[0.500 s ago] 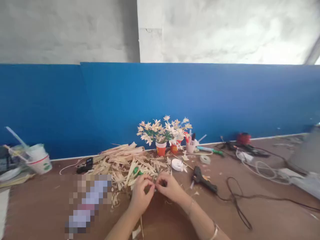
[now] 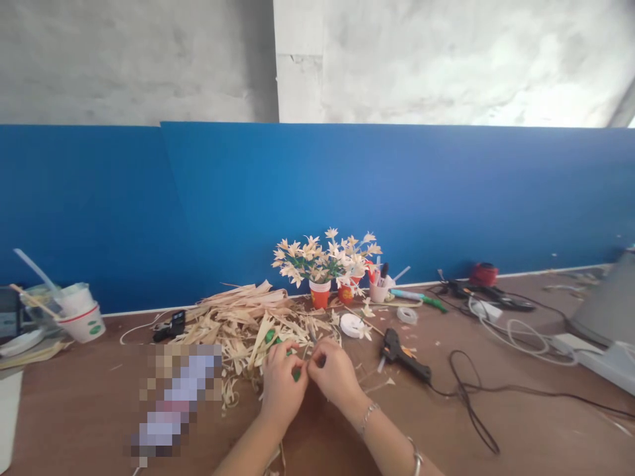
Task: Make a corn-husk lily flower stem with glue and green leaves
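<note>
My left hand [image 2: 284, 383] and my right hand [image 2: 334, 373] meet at the fingertips over the brown table. Both are closed in a pinch, and whatever lies between the fingers is too small to make out. A bit of green shows by my left hand's fingers. Just beyond them spreads a pile of pale dried husk strips [image 2: 248, 311], with a green roll [image 2: 269, 336] lying in it. White flowers [image 2: 310, 250] stand behind in a red cup [image 2: 320, 295].
To the right lie a black glue gun [image 2: 405, 357] with a looping cable, white tape [image 2: 352, 324] and a power strip [image 2: 608, 365]. White cups [image 2: 84, 320] stand at the left. A blue partition [image 2: 347, 178] closes off the back.
My fingers have shifted slightly, and my right wrist has turned and moved a little left. More green now shows between my hands.
</note>
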Demonstrator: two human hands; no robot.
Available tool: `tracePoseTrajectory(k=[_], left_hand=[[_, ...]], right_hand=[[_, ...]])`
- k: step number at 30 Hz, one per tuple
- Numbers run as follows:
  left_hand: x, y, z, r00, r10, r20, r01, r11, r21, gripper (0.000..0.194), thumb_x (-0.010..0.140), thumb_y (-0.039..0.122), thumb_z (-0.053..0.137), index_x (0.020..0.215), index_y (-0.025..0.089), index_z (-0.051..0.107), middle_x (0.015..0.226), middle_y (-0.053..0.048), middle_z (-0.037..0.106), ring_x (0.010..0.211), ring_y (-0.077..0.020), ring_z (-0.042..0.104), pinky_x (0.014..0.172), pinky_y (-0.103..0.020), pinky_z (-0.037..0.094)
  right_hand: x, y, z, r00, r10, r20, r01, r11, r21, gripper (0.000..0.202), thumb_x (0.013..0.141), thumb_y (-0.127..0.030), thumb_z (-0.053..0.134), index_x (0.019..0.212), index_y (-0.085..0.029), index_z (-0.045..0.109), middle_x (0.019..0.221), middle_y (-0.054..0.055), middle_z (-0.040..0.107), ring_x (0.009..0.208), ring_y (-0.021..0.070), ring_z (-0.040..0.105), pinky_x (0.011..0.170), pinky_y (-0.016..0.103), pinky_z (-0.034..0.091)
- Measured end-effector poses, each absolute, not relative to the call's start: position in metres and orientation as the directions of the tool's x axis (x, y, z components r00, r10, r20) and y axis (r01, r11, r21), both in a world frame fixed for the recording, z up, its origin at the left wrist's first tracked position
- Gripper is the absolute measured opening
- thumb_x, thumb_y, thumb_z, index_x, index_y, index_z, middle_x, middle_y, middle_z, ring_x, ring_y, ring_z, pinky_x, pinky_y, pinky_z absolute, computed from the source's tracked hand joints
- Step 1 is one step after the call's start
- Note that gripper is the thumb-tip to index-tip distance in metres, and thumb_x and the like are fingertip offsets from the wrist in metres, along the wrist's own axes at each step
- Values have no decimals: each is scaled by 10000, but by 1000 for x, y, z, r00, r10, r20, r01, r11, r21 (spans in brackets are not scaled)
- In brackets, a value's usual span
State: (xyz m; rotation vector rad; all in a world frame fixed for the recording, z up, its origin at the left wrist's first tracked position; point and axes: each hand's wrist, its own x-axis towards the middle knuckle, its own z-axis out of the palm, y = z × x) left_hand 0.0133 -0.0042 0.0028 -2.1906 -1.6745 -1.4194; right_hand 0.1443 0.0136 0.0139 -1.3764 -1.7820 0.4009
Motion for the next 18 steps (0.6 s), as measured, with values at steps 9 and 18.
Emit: tracePoseTrajectory(k=[9, 18], left_hand=[[4, 5, -1, -15, 752, 659, 763, -417, 494, 144, 759, 188, 541, 633, 202, 610, 948, -68, 602, 934, -251, 545, 805, -411, 414], [12, -1, 3, -2, 761, 648, 765, -417, 491, 132, 723, 137, 555, 612, 195, 597, 955, -64, 600, 946, -249, 534, 820, -420, 396]], right_hand=[[160, 28, 11, -171, 865, 471, 448, 494, -745, 123, 690, -133, 528, 740, -179, 630, 827, 49, 603, 791, 175, 554, 730, 275, 432], [148, 17, 10, -199, 809, 553, 513, 566, -645, 132, 701, -99, 521, 609, -180, 568, 797, 50, 593, 795, 173, 539, 738, 276, 422]])
